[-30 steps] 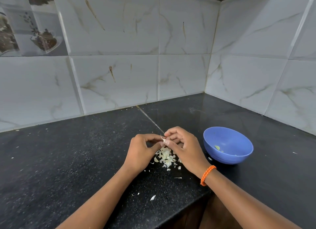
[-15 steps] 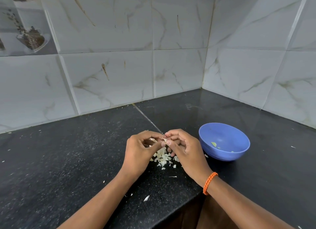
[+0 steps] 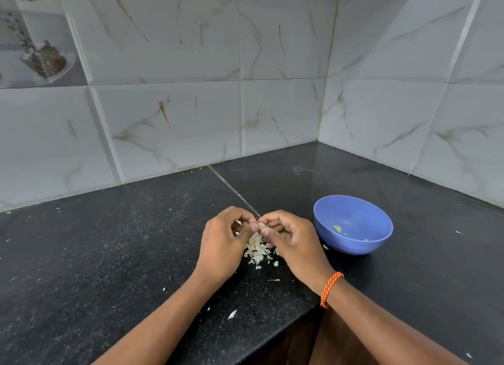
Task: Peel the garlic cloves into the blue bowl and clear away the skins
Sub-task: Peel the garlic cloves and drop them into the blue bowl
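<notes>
A small pale garlic clove (image 3: 261,225) is pinched between the fingertips of both hands above the black counter. My left hand (image 3: 222,244) curls round it from the left, and my right hand (image 3: 291,242), with an orange band at the wrist, pinches it from the right. Directly under the hands lies a heap of papery garlic skins (image 3: 257,251). The blue bowl (image 3: 376,244) stands just right of my right hand, upright, with a few pale green bits inside.
The black granite counter (image 3: 109,255) fills a corner with white marbled wall tiles (image 3: 177,119) behind and to the right. Its front edge (image 3: 272,345) runs close below the hands. Stray skin flakes (image 3: 232,313) lie near that edge.
The two hands stay together on the clove above the skin heap; the fingers shift slightly. The view has tipped a little, so everything sits lower and to the left.
</notes>
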{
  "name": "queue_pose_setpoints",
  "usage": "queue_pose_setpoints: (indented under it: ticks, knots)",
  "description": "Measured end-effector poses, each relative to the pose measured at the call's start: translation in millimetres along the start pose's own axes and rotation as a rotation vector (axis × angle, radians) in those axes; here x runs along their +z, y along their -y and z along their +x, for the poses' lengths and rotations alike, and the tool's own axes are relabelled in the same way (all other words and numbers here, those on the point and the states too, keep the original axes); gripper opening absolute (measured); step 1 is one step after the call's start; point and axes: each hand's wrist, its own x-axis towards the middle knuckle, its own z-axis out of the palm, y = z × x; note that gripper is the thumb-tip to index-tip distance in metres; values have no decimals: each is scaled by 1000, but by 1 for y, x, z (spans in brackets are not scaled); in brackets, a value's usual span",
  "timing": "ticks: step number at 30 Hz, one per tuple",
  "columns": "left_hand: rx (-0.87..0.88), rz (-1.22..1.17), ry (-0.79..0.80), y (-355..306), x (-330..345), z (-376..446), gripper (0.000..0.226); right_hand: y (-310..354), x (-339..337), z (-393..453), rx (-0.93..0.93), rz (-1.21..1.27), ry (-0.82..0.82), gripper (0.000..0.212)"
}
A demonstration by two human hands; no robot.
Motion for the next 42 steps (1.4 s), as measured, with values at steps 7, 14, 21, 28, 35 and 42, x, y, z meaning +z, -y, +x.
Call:
queue_pose_setpoints:
  ticks: [7,14,21,28,35,42]
  knots:
    - [-68,-132,76,4,-1,3,18,-1,1,0,-9,34,14,18]
    - [-134,-414,126,-7,-1,2,13,1,-2,3,25,211,40,18]
    - [-143,-331,74,-7,-3,3,22,2,-4,-1,29,171,-4,29]
    - [-24,-11,21,-2,-7,3,20,2,-2,-3,52,2,-103,18]
    - [17,46,-11,-4,-4,0,10,3,1,-4,-10,-124,-78,11]
    - [7,93,6,-3,-1,1,16,7,0,-3,-120,-277,-112,16]
